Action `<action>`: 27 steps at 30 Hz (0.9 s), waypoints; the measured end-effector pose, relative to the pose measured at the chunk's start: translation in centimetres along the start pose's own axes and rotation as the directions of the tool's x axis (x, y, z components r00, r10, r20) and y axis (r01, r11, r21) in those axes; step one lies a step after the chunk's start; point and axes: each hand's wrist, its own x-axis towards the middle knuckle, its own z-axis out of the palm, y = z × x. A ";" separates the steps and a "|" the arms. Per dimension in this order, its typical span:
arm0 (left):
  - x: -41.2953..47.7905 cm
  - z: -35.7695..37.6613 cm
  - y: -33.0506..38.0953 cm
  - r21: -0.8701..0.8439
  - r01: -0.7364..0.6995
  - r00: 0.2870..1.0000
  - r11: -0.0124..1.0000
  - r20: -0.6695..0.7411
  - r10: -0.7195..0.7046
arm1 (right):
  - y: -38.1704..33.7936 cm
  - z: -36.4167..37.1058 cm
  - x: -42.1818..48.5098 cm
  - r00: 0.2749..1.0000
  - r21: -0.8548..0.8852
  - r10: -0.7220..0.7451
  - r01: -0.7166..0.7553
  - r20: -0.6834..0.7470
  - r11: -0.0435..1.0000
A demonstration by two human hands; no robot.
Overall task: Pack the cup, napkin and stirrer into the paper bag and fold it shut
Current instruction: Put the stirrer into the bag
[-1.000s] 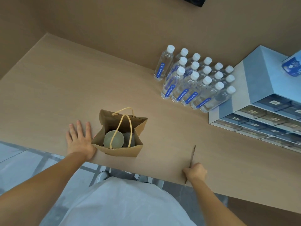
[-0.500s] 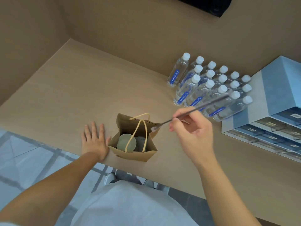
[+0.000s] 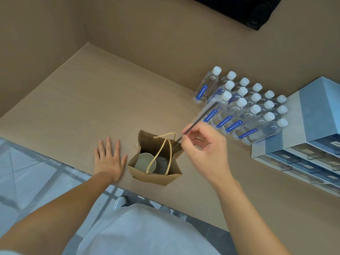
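A brown paper bag with tan rope handles stands open near the front edge of the table. Inside it a pale green cup stands at the left, with a greyish shape beside it that may be the napkin. My right hand pinches a thin dark stirrer, tilted, with its lower tip at the bag's right rim. My left hand lies flat on the table with fingers spread, its thumb close to the bag's left side.
Several clear water bottles with white caps stand in rows at the back right. A blue and white drawer unit sits at the far right. The tan table meets a wall behind. A dark object hangs above.
My right hand picked the stirrer up from the table's front edge and carried it left to the bag's mouth. The stirrer now points more steeply down into the bag. My left hand stayed flat.
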 end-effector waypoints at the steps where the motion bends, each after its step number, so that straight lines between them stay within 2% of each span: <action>1: 0.0 0.0 0.0 -0.002 -0.003 1.000 1.000 -0.006 0.003 | 0.3 0.3 -0.1 0.999 -0.020 0.014 -0.013 0.031 1.000; 5: -0.1 0.1 -0.1 -0.004 -0.010 1.000 1.000 -0.020 0.010 | 0.8 0.5 -0.6 0.995 -0.062 0.024 -0.018 0.098 0.998; 13: -0.1 -0.4 0.0 0.027 0.000 0.999 1.000 0.033 -0.001 | 1.1 -0.8 -0.6 0.994 0.031 0.087 -0.090 0.073 0.995; 15: 0.1 -1.2 0.2 -0.011 0.009 0.997 1.000 0.079 -0.008 | 1.5 -1.4 -0.8 0.991 0.057 0.129 -0.131 0.036 0.990; 17: -0.2 -2.7 0.5 -0.152 0.034 0.993 0.988 0.116 -0.017 | 2.4 -1.9 -1.2 0.981 0.065 0.193 -0.193 0.011 0.979; 19: -1.0 -5.0 0.7 -0.431 0.030 0.993 0.902 0.118 0.023 | 3.7 -2.4 -1.9 0.960 0.047 0.276 -0.278 0.040 0.959; 21: -3.0 -7.5 0.8 -0.675 -0.067 0.993 0.735 0.024 0.113 | 4.9 -2.9 -2.8 0.921 -0.021 0.365 -0.366 0.140 0.931; 24: -7.2 -11.2 0.7 -0.822 -0.166 0.982 0.544 -0.090 0.164 | 5.7 -2.9 -4.4 0.839 -0.116 0.435 -0.421 0.327 0.899; 25: -8.6 -12.2 0.9 -0.841 -0.187 0.975 0.507 -0.095 0.201 | 5.7 -2.5 -4.8 0.825 -0.121 0.425 -0.411 0.373 0.904; 27: -10.7 -13.1 1.9 -0.828 -0.231 0.945 0.511 -0.066 0.322 | 5.3 -1.0 -5.2 0.803 -0.106 0.391 -0.387 0.449 0.916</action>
